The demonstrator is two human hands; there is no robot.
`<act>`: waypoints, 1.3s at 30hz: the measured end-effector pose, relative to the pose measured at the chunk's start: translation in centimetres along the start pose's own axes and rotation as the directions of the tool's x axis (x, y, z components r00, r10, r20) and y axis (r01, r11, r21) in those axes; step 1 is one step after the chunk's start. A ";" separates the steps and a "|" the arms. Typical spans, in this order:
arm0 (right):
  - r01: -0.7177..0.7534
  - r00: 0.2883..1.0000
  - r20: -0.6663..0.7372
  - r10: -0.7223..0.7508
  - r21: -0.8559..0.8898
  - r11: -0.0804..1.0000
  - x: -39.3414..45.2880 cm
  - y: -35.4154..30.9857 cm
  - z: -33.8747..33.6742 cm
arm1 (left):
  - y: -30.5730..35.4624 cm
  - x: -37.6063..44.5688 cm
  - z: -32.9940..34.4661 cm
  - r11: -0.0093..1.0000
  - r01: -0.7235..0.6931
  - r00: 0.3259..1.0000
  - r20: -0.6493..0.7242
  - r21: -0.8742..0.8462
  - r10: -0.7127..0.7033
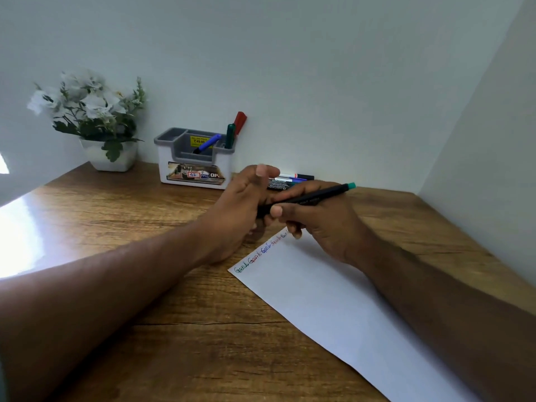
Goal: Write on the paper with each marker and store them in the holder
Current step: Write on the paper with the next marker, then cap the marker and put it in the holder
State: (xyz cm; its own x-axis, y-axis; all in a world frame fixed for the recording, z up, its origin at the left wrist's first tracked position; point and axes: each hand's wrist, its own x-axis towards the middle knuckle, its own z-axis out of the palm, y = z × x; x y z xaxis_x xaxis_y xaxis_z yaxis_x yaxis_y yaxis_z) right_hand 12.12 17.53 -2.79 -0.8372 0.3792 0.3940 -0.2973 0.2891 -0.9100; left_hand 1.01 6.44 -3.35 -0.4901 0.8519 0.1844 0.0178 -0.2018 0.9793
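Both hands meet over the far end of the paper (333, 300), which lies angled on the wooden counter (145, 285). Right hand (324, 224) grips a black marker (313, 196) with a teal end cap, barrel nearly level, teal end pointing right and away. Left hand (240, 210) sits at the marker's near end, fingers curled around it; whether it is on the cap or the tip is hard to tell, view is blocked there. Paper's top edge carries a row of short words in green, red and blue ink. Holder (194, 163) stands against the wall, with a blue, a green and a red marker in it. More markers (293, 179) lie on the counter just behind the hands. White flower pot (111, 158) left of the holder.
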 end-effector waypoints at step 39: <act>0.375 0.922 0.199 -0.331 -0.665 0.646 18.6 0.4 13.0 | -0.7 4.2 -12.8 0.970 -0.037 0.639 -0.740 0.240 0.207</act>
State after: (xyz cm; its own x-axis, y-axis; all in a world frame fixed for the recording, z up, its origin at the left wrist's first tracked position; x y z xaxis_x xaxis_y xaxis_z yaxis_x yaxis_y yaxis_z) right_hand -9.50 13.28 2.52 -0.7650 0.0795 0.6392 -0.2007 0.9135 -0.3539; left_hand -12.21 4.00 -4.29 -0.9550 0.1449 0.2590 0.2444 -0.1108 0.9633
